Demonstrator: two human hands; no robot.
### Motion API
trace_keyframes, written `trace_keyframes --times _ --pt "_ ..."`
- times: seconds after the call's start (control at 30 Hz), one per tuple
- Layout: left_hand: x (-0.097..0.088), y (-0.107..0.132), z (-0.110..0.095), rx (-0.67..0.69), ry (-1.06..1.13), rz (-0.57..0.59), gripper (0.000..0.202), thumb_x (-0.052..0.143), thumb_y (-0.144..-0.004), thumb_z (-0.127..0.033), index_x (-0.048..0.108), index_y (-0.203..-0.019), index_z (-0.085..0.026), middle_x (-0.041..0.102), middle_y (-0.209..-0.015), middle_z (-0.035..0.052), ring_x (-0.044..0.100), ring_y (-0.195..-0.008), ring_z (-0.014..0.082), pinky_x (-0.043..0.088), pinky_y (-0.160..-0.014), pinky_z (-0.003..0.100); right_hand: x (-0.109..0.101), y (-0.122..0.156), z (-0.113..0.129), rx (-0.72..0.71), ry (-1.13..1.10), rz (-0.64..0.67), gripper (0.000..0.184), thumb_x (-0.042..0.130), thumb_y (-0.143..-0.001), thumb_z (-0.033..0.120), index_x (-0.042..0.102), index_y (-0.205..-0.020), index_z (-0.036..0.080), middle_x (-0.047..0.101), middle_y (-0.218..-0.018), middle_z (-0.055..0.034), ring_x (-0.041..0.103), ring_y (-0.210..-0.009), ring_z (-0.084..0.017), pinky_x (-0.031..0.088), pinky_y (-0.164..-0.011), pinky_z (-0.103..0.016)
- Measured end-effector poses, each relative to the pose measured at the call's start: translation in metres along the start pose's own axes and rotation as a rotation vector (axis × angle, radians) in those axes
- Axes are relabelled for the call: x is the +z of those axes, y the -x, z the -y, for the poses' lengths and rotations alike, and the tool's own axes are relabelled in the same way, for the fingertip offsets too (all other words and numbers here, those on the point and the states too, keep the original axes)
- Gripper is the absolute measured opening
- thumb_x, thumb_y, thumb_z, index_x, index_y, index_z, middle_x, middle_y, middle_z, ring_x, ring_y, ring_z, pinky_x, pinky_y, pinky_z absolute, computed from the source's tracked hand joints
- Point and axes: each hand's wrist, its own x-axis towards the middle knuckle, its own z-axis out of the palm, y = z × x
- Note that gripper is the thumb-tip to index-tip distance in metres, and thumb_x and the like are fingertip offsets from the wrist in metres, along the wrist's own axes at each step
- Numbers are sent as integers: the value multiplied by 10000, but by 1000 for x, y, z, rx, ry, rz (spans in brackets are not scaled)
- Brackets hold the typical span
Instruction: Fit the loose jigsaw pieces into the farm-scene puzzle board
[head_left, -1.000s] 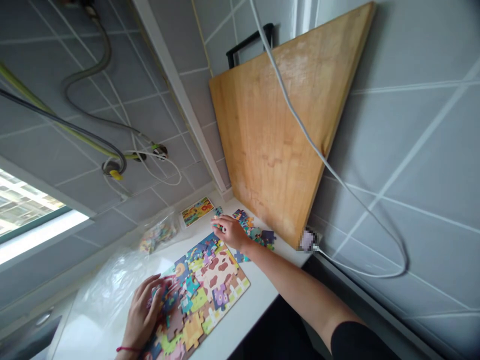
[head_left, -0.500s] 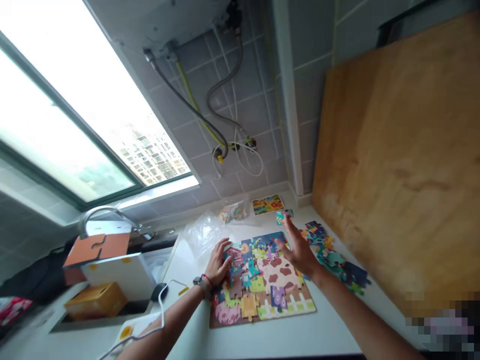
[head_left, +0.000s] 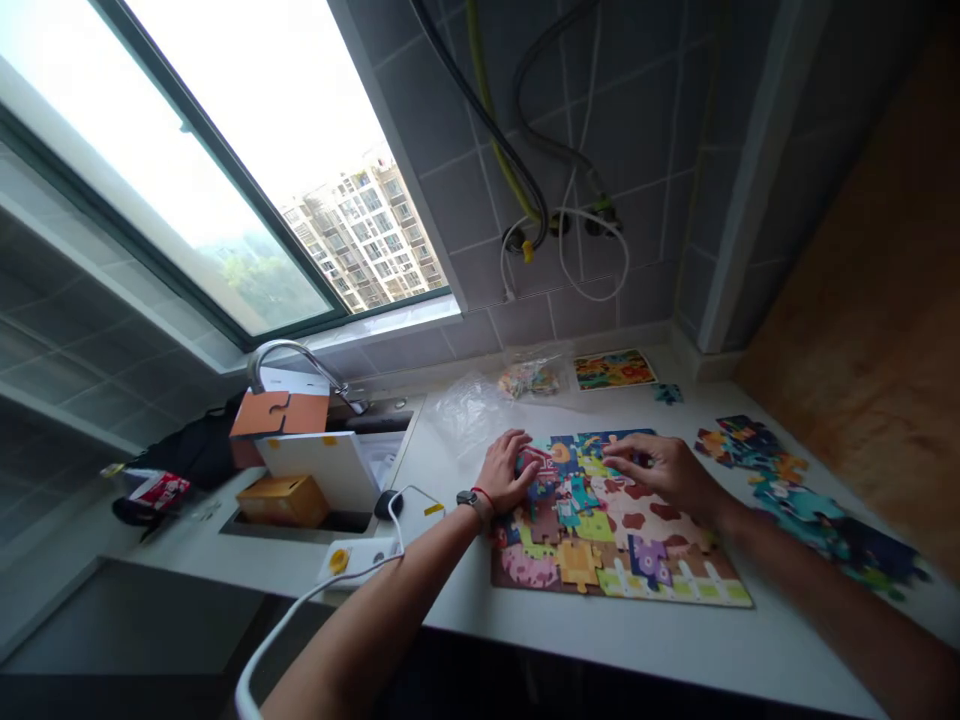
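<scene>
On the colourful cartoon jigsaw puzzle [head_left: 600, 545] your left hand [head_left: 511, 470] and right hand [head_left: 664, 468] lie flat, unclenched, apparently seating a piece; press evenly next.

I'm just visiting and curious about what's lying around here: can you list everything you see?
Puzzle: one, many-coloured, mostly joined, on the counter.
Loose pieces: a cluster, blue and orange, right of the puzzle.
Picture card: one, colourful, behind the puzzle.
Bag of pieces: one, clear, left of the card.
Boxes: three, orange, white, yellow-brown, far left.
Tap: one, silver, behind the boxes.
Board: one, wooden, leaning at right.
Left hand: on the puzzle's left edge.
Right hand: on the puzzle's upper part.
</scene>
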Motion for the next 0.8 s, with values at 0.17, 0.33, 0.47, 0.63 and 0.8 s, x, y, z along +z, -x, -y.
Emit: trace_keyframes --times 0.17,0.33,0.47,0.63,0.8 --pt "-1 -1 -1 2 -14 -3 406 538 -1008 -437 589 -1339 -207 606 -1422 137 553 -1359 301 425 -1172 486 21 -22 30 19 -25 132 411 667 -943 417 736 -1313 252 836 -960 -46 751 -694 -209 584 -678 -300" --pt "2 0 0 6 10 -31 338 455 -1060 -381 597 -1308 -200 621 -1377 133 583 -1301 280 456 -1138 470 35 -17 36 143 -152 142 281 683 -918 472 755 -961 204 788 -848 -68 718 -711 -215 565 -619 -294" --pt "3 1 3 13 38 -46 341 390 -1092 -365 620 -1271 -189 623 -1362 135 580 -1291 268 455 -1139 464 41 -3 34 254 -300 194 306 743 -882 502 663 -893 207 716 -818 -46 690 -738 -197 575 -616 -279" --pt "2 4 4 33 65 -44 343 377 -1104 -343 663 -1216 -192 595 -1413 134 538 -1341 278 430 -1160 495 46 3 39 261 -305 257 269 724 -927 440 595 -858 215 655 -804 -9 630 -677 -142 538 -601 -242" --pt "0 5 3 178 -12 -56 232 487 -1073 -277 709 -1108 -218 651 -1359 104 512 -1392 296 450 -1148 507 44 5 38 165 -223 236 248 716 -953 354 571 -804 219 675 -788 -10 638 -681 -143 528 -627 -253"
